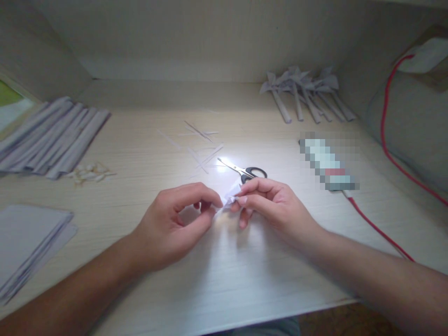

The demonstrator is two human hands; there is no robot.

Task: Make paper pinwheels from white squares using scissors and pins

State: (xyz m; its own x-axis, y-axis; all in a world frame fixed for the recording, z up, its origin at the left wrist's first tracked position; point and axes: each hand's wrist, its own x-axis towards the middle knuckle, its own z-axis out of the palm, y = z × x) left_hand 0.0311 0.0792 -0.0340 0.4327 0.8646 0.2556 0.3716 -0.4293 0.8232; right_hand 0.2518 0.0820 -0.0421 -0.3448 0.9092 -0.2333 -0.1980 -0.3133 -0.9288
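A small folded piece of white paper is held between my two hands, above the near middle of the table. My left hand pinches its left edge between thumb and fingertips. On the other side, my right hand grips the paper with thumb and index finger, its lower fingers curled beneath. Just beyond my fingers lie scissors with black handles, the blades pointing to the far left. Thin paper strips are scattered past the scissors.
Rolled paper tubes lie at the left, beside a small pile of cotton swab tips. Paper sheets are stacked nearer. Several paper pinwheels rest at the back right. A blurred-out phone has a red cable.
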